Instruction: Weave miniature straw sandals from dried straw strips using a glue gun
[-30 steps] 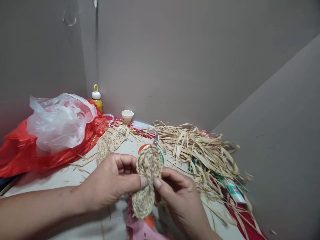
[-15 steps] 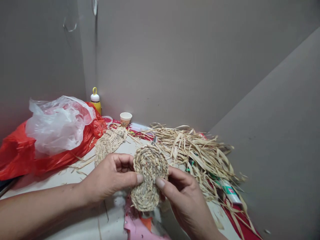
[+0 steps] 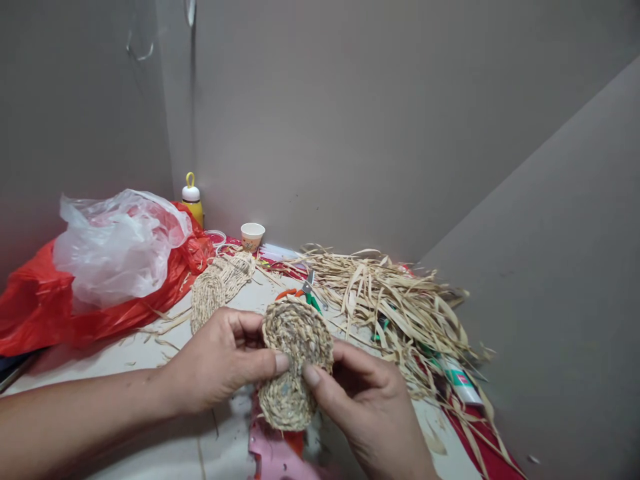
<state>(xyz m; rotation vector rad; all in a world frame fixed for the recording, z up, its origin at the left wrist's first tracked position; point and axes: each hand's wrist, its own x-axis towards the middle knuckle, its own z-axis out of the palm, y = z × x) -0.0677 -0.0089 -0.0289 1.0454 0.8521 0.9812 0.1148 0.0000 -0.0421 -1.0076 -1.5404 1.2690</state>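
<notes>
A woven straw sole-shaped piece (image 3: 295,327), narrower at its middle, is held up between both hands at the lower centre. My left hand (image 3: 225,360) pinches its left edge, the thumb lying on the front face. On the right edge, my right hand (image 3: 365,393) grips it with its thumb near the narrow part. Behind the piece, scissors (image 3: 306,288) with orange and green handles lie partly hidden. Another braided straw piece (image 3: 220,283) rests on the table beyond my left hand.
Loose dry straw (image 3: 395,300) is heaped at the right, beside a white and green tube (image 3: 463,381). Red and clear plastic bags (image 3: 120,250) lie left. A paper cup (image 3: 253,237) and yellow bottle (image 3: 192,203) stand near the wall. Something pink (image 3: 280,457) is below the hands.
Both hands and the woven piece have shifted slightly down and left. More of the scissors, including the orange handle, now shows behind the piece.
</notes>
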